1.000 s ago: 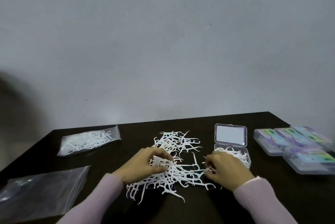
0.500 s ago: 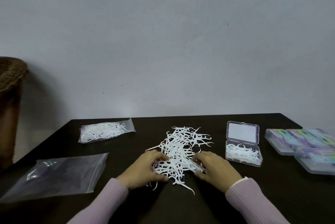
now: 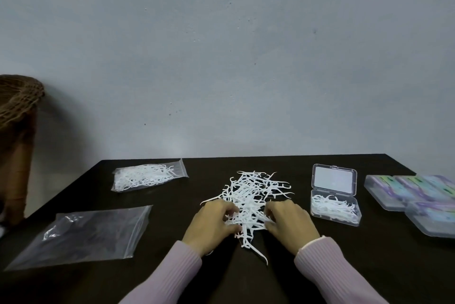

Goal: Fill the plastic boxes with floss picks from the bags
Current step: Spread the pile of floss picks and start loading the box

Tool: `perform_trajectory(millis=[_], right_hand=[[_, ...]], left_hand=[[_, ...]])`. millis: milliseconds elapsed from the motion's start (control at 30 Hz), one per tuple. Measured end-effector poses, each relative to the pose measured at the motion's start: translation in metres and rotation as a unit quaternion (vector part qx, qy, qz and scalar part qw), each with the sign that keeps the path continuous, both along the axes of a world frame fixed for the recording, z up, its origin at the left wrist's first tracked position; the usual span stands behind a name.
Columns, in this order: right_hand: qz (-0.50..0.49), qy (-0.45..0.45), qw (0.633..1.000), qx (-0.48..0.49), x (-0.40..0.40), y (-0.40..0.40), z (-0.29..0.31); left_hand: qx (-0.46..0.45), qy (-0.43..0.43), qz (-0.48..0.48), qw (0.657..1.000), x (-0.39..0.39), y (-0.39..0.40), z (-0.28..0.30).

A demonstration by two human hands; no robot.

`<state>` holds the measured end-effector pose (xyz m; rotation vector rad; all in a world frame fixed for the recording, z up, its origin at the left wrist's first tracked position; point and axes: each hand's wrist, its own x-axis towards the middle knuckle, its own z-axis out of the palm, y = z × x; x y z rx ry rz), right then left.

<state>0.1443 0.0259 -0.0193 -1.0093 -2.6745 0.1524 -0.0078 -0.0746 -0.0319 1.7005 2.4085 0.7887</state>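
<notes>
Far left, woven basket (image 3: 17, 99) off-table. Empty zip bag (image 3: 81, 234) flat at 9 o'clock, full bag (image 3: 147, 175) at 10, both parked clear of my work zone. Left hand (image 3: 211, 223) and right hand (image 3: 290, 222), fingers curled into the loose floss picks (image 3: 253, 195) at 12, bunching a clump from both sides. Open box (image 3: 334, 207) at 2, part filled, lid back; short carry. Closed boxes (image 3: 413, 195) at 3, near the table (image 3: 369, 266) edge. Bare room twd me.
</notes>
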Motion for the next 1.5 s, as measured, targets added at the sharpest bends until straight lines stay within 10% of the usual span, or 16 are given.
perform_trajectory(millis=[667, 1200, 1500], right_hand=[[-0.065, 0.143, 0.974, -0.163, 0.03, 0.04, 0.007], [-0.097, 0.288, 0.899, -0.316, 0.067, 0.068, 0.023], [-0.14, 0.25, 0.932, -0.224, 0.093, 0.095, 0.032]], left_hand=[[0.012, -0.11, 0.143, 0.983, 0.016, 0.024, 0.011], [0.113, -0.447, 0.041, 0.886, 0.004, 0.031, 0.029], [0.119, -0.477, -0.011, 0.871, 0.034, 0.072, 0.03]])
